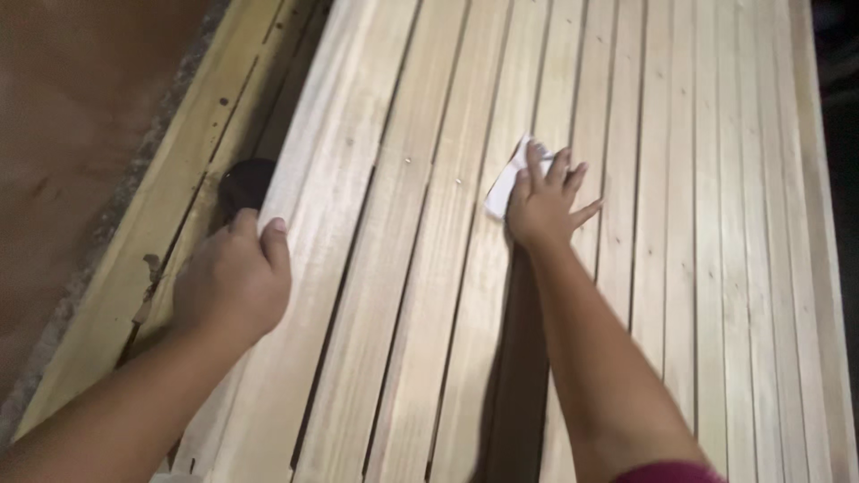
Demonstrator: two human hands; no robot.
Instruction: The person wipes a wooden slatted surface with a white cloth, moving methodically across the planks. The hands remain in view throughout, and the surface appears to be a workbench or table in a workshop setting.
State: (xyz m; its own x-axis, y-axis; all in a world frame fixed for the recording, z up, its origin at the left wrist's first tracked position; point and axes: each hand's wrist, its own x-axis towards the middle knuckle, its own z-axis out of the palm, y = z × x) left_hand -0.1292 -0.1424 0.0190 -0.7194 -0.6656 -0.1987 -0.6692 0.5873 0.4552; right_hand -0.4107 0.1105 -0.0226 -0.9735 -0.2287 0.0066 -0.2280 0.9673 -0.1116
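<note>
Head view, looking down over a run of pale slats [429, 268] laid side by side, narrow dark gaps between them, grain running away from the camera.

Right hand [542, 204] lay flat on the slats, fingers spread and pointing away, palm pressing a folded white paper [503, 186]. Paper stuck out from under the hand on its left side, one corner showing past the fingertips; rest hidden beneath the palm. Could not tell whether it was sandpaper or plain paper. Forearm stretched out over the slats, a dark red sleeve [671, 471] at the bottom edge, a long shadow just left of the arm.

Left hand [233, 282] curled over the left edge of the outermost slat, fingers wrapped round and mostly out of sight, thumb on top. A grip on the edge, holding nothing loose.

Just beyond the left hand, a round black object [243, 183] sat in the groove of a darker wooden frame [143, 259] beside the slats; kind unclear. Reddish-brown floor [63, 134] lay left of the frame.
</note>
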